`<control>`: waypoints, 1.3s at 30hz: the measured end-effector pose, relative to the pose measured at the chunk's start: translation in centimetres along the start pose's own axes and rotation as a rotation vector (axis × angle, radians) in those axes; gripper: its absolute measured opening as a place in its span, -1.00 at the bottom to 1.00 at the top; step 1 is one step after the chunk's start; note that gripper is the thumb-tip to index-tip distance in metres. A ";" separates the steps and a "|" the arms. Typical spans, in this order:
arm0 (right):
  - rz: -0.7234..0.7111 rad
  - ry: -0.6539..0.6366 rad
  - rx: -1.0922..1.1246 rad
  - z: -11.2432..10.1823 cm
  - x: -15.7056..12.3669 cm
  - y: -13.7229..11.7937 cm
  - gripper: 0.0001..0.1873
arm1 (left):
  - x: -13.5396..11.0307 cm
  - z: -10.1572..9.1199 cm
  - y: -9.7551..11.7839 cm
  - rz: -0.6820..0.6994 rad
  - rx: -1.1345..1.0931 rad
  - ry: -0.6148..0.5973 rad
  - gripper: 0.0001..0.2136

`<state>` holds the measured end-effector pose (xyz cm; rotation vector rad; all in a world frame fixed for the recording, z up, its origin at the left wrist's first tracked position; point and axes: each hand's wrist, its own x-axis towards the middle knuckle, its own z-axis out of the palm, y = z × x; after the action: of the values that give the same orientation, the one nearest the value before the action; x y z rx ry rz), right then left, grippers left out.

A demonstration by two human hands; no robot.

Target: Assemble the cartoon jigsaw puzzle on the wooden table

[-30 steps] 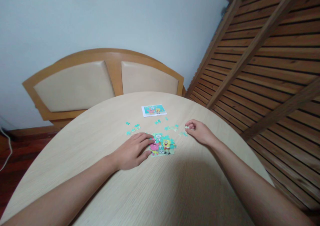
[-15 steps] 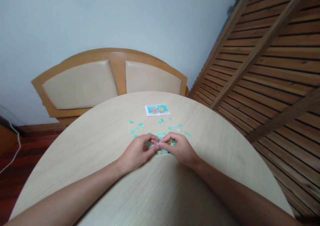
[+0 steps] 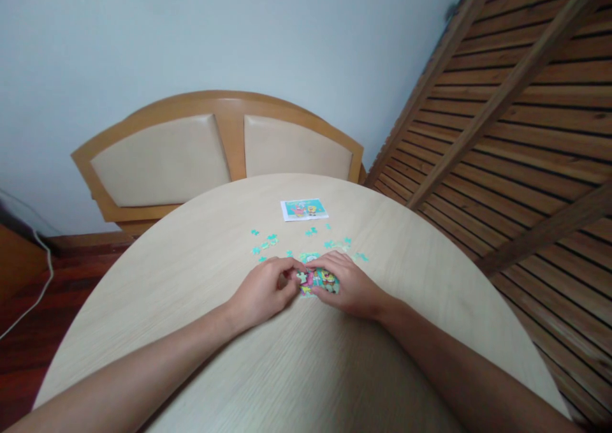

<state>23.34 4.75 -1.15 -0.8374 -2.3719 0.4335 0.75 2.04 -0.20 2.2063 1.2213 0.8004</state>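
Observation:
A partly joined jigsaw puzzle (image 3: 326, 281) with cartoon figures in pink, yellow and teal lies on the table in front of me. At its left side my left hand (image 3: 270, 287) pinches a pale puzzle piece (image 3: 302, 277) between thumb and fingers. My right hand (image 3: 351, 283) rests over the puzzle's right part, thumb and fingers spread, touching its surface. Part of the puzzle is hidden beneath the right hand. Several loose teal pieces (image 3: 270, 240) lie scattered just beyond both hands.
Behind the loose pieces lies a folded picture sheet (image 3: 305, 209) with the cartoon figures. The round wooden table (image 3: 191, 254) holds everything. A padded bench back (image 3: 162, 159) stands against the wall, and a slatted wooden panel (image 3: 526, 133) leans at the right.
My right hand has opened from a pinch and spread over the puzzle's right side. The left hand stays at the left side, and a pale piece now shows at its fingertips.

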 end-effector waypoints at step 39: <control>-0.043 -0.131 -0.036 -0.1 -0.4 0.2 -0.77 | -0.7 -1.5 0.0 0.225 0.465 -0.268 -0.76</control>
<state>23.75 4.60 -1.34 -0.7944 -2.5196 0.4419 -0.66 1.62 0.69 2.7552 1.1199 0.2961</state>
